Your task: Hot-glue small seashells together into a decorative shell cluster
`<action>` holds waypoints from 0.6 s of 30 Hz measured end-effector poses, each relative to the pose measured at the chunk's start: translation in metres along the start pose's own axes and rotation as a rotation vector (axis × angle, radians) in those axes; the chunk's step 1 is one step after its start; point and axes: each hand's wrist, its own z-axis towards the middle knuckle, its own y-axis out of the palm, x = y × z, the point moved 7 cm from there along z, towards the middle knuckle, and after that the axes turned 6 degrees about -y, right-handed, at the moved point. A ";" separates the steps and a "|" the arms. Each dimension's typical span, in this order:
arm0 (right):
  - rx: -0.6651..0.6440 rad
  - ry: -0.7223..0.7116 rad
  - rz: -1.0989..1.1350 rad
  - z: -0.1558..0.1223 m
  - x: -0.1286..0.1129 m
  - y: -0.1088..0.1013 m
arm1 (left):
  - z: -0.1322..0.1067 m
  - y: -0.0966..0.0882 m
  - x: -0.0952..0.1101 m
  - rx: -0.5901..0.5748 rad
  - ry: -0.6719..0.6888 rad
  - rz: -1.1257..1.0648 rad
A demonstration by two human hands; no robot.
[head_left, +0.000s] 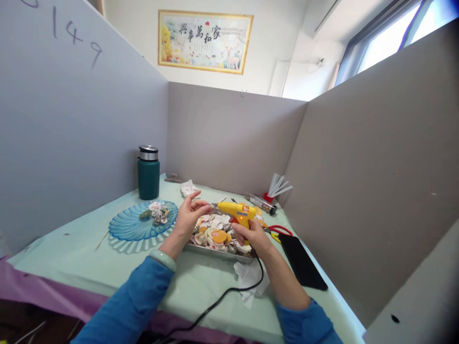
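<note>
My right hand [250, 234] is wrapped round the handle of a yellow hot glue gun [234, 209], whose nozzle points left. Close to that nozzle is my left hand [190, 213], thumb and a finger pinched together and another finger raised. Whatever the pinch holds is too small to make out. Below both hands lies a metal tray [215, 252] heaped with seashells [219, 235], some orange, some white. A black cord [229, 290] runs from the gun down over the table's front edge. To the left, a blue fluted plate [125, 224] carries a small cluster of shells [158, 212].
A green bottle [148, 177] stands behind the plate. On the right are a black phone-like slab [301, 262], red-and-yellow-handled pliers [279, 231], a clear tube [261, 203] and glue sticks [278, 185] in a red holder. Crumpled tissue [251, 279] lies in front. Grey partitions [233, 134] enclose the table.
</note>
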 end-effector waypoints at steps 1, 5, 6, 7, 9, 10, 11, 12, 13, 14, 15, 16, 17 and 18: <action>-0.001 0.001 -0.007 0.000 0.000 0.000 | 0.000 0.000 0.000 0.001 0.001 0.007; -0.003 0.005 -0.015 0.000 0.000 0.001 | 0.000 0.000 0.001 0.004 0.006 0.024; -0.004 0.009 -0.015 0.000 0.001 0.001 | 0.000 0.000 0.001 0.005 0.008 0.021; -0.005 0.013 -0.015 -0.001 0.001 0.001 | 0.000 0.000 0.001 0.004 0.009 0.016; -0.004 0.019 -0.016 -0.001 0.002 0.001 | 0.000 -0.001 0.000 0.007 0.012 0.008; -0.004 0.020 -0.019 -0.001 0.002 0.001 | 0.001 -0.001 0.000 0.009 0.014 0.007; -0.006 0.019 -0.023 -0.001 0.002 0.001 | 0.001 -0.002 0.000 0.013 0.016 0.008; -0.009 0.016 -0.027 -0.001 0.001 0.001 | 0.001 -0.002 0.000 0.017 0.019 0.007; -0.011 0.014 -0.031 -0.001 0.001 0.001 | 0.002 -0.003 0.000 0.019 0.022 0.004; -0.015 0.012 -0.035 -0.001 0.001 0.001 | 0.002 -0.003 0.000 0.021 0.022 -0.001; -0.017 0.012 -0.038 0.000 0.001 0.001 | 0.002 -0.004 0.000 0.021 0.021 -0.007; -0.016 0.011 -0.040 0.000 0.001 0.000 | 0.002 -0.004 -0.001 0.021 0.018 -0.014; -0.013 0.010 -0.039 0.000 0.001 0.000 | 0.002 -0.004 -0.001 0.019 0.015 -0.020; -0.011 0.008 -0.037 0.000 0.001 0.000 | 0.002 -0.004 -0.001 0.017 0.013 -0.024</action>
